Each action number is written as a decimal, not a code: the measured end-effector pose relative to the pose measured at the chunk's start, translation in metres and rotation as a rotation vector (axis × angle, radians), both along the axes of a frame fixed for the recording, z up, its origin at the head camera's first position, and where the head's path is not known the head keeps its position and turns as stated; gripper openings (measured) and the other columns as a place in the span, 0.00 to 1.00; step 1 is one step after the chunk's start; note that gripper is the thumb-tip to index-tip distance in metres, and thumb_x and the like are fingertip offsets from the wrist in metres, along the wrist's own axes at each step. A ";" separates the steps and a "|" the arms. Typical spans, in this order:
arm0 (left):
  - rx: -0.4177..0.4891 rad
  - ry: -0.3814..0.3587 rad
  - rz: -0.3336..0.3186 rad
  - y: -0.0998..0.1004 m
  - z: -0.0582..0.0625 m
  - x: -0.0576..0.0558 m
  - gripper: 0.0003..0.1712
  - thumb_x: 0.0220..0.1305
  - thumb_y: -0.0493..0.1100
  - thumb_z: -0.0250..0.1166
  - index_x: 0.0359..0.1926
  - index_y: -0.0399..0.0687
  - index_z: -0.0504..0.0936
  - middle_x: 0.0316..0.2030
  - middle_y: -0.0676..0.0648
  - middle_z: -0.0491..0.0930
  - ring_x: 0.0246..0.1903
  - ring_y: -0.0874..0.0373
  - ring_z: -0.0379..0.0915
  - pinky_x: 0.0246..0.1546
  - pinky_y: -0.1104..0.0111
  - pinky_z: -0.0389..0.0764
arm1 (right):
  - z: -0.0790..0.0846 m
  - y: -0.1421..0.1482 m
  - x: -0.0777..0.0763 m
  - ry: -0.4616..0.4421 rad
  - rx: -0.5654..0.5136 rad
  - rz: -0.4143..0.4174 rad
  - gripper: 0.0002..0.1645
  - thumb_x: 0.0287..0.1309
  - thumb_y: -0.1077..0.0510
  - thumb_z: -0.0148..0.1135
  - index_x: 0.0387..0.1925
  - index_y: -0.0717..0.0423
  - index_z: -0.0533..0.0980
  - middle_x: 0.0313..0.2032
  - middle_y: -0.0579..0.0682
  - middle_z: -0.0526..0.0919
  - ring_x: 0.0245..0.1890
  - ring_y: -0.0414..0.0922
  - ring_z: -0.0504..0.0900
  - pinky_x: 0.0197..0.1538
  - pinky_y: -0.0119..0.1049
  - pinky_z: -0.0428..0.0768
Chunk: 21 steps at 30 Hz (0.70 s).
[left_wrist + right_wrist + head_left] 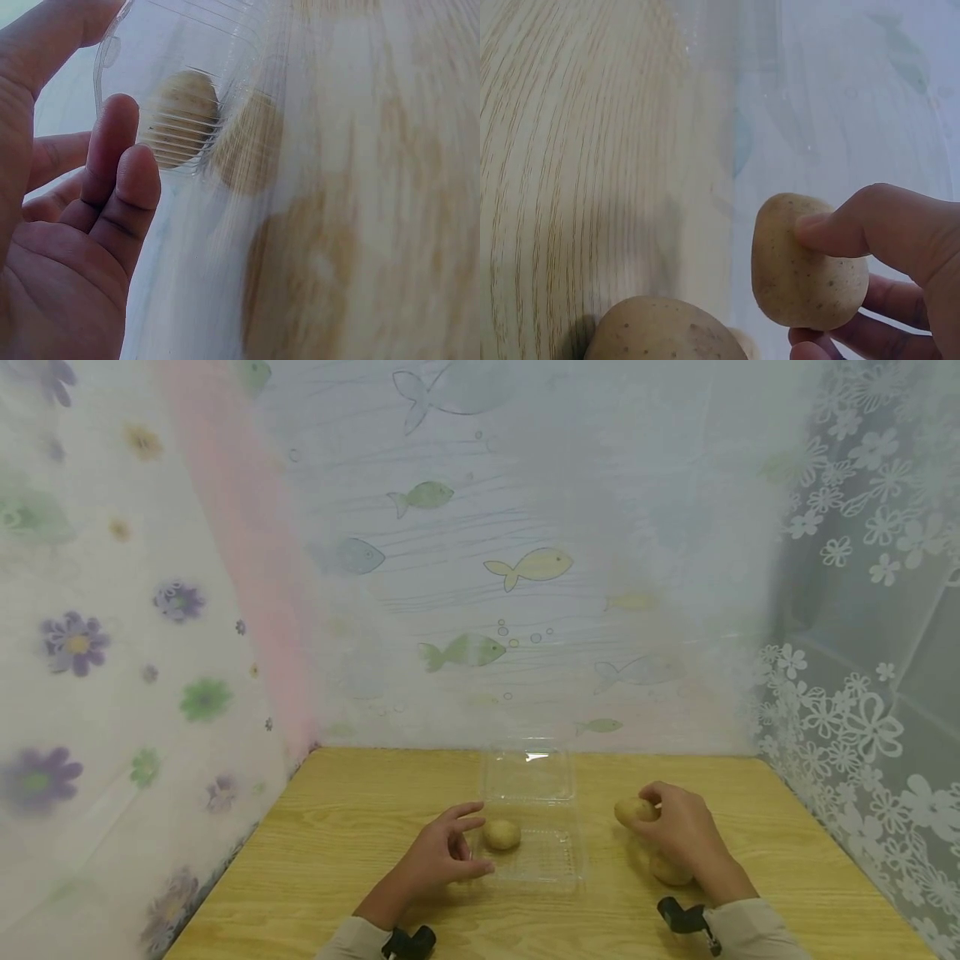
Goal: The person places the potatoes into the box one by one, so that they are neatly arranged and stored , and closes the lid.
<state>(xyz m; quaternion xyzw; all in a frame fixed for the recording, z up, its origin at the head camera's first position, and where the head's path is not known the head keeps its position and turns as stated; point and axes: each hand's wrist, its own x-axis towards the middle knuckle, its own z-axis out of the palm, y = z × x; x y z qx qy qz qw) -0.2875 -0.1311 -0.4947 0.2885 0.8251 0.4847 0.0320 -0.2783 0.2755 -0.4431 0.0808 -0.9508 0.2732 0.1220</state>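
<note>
A clear plastic clamshell container [540, 860] lies on the table with its lid raised at the back. One potato [502, 835] sits in its left part; the left wrist view shows that potato [180, 124] through the ribbed wall. My left hand [446, 852] is at the container's left side, thumb and forefinger spread near its edge, the other fingers loosely bent. On the right, my right hand [686, 827] pinches a second potato [802, 262] between thumb and fingers, above the table. Below that hand another potato [670, 868] rests on the wood.
Behind the resting potato, the right wrist view shows a sliver of one more potato [744, 343]. The wood-grain table [360, 793] is enclosed by a fish-patterned sheet [465, 568] at the back and flowered sheets at both sides. The raised lid [528, 772] stands near the back edge.
</note>
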 end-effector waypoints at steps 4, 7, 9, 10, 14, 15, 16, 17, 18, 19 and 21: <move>0.004 0.006 -0.003 0.001 0.000 0.002 0.51 0.60 0.52 0.79 0.78 0.45 0.64 0.59 0.39 0.80 0.29 0.65 0.78 0.32 0.69 0.84 | 0.001 -0.002 0.001 0.023 -0.005 0.002 0.31 0.55 0.52 0.79 0.55 0.65 0.81 0.52 0.63 0.86 0.46 0.58 0.86 0.44 0.50 0.86; 0.002 0.018 -0.005 0.002 0.000 0.003 0.51 0.60 0.53 0.79 0.77 0.44 0.65 0.66 0.39 0.75 0.30 0.66 0.78 0.33 0.69 0.84 | 0.002 -0.005 0.003 0.040 -0.021 0.005 0.30 0.54 0.54 0.79 0.56 0.64 0.81 0.52 0.62 0.86 0.46 0.58 0.87 0.42 0.49 0.86; -0.004 0.025 -0.004 0.003 0.000 0.004 0.50 0.60 0.53 0.79 0.77 0.43 0.66 0.70 0.40 0.72 0.30 0.66 0.78 0.33 0.70 0.84 | 0.003 -0.007 0.005 0.045 -0.046 0.011 0.30 0.54 0.56 0.79 0.56 0.64 0.80 0.52 0.62 0.86 0.46 0.57 0.87 0.42 0.48 0.87; -0.007 0.024 -0.002 0.003 0.000 0.005 0.50 0.60 0.53 0.79 0.77 0.43 0.66 0.70 0.41 0.71 0.30 0.66 0.78 0.33 0.70 0.84 | 0.004 -0.009 0.006 0.050 -0.058 0.018 0.30 0.53 0.56 0.79 0.56 0.64 0.80 0.52 0.62 0.86 0.46 0.57 0.87 0.42 0.48 0.87; -0.014 0.024 0.005 0.004 0.000 0.008 0.50 0.59 0.52 0.79 0.77 0.42 0.66 0.74 0.43 0.68 0.30 0.67 0.78 0.34 0.70 0.84 | 0.007 -0.016 0.010 0.069 -0.090 0.042 0.30 0.53 0.57 0.79 0.56 0.63 0.80 0.52 0.60 0.85 0.46 0.57 0.87 0.42 0.47 0.87; -0.016 0.023 0.007 0.004 0.001 0.009 0.50 0.59 0.52 0.79 0.76 0.42 0.67 0.74 0.43 0.67 0.31 0.67 0.78 0.34 0.70 0.84 | 0.008 -0.017 0.011 0.076 -0.093 0.046 0.29 0.54 0.57 0.79 0.56 0.63 0.80 0.52 0.60 0.85 0.46 0.56 0.87 0.42 0.47 0.87; -0.016 0.020 0.010 0.005 0.001 0.010 0.50 0.59 0.52 0.79 0.77 0.42 0.67 0.74 0.43 0.67 0.31 0.67 0.78 0.34 0.70 0.84 | 0.008 -0.019 0.012 0.083 -0.096 0.049 0.29 0.54 0.57 0.79 0.56 0.63 0.81 0.52 0.59 0.85 0.46 0.55 0.87 0.41 0.46 0.87; -0.018 0.020 0.011 0.005 0.001 0.010 0.50 0.59 0.52 0.79 0.76 0.42 0.67 0.74 0.44 0.67 0.31 0.67 0.78 0.34 0.70 0.84 | 0.008 -0.021 0.012 0.085 -0.099 0.053 0.29 0.54 0.57 0.79 0.56 0.63 0.81 0.52 0.59 0.85 0.45 0.55 0.87 0.41 0.46 0.87; -0.019 0.019 0.013 0.006 0.001 0.011 0.50 0.59 0.52 0.79 0.76 0.42 0.67 0.75 0.44 0.67 0.31 0.67 0.78 0.34 0.70 0.84 | 0.008 -0.022 0.012 0.087 -0.104 0.056 0.29 0.54 0.57 0.79 0.56 0.62 0.81 0.51 0.58 0.85 0.45 0.54 0.87 0.41 0.45 0.87; -0.020 0.020 0.013 0.006 0.001 0.012 0.49 0.60 0.52 0.79 0.76 0.42 0.67 0.75 0.44 0.66 0.31 0.67 0.78 0.34 0.70 0.84 | 0.008 -0.024 0.013 0.085 -0.111 0.059 0.29 0.55 0.57 0.79 0.56 0.62 0.80 0.51 0.58 0.85 0.45 0.54 0.87 0.41 0.44 0.87; -0.021 0.017 0.020 0.007 0.002 0.013 0.49 0.59 0.53 0.79 0.76 0.43 0.67 0.75 0.45 0.66 0.31 0.67 0.78 0.34 0.71 0.84 | 0.008 -0.026 0.013 0.078 -0.120 0.065 0.28 0.55 0.56 0.79 0.56 0.61 0.80 0.51 0.57 0.84 0.45 0.52 0.87 0.40 0.42 0.86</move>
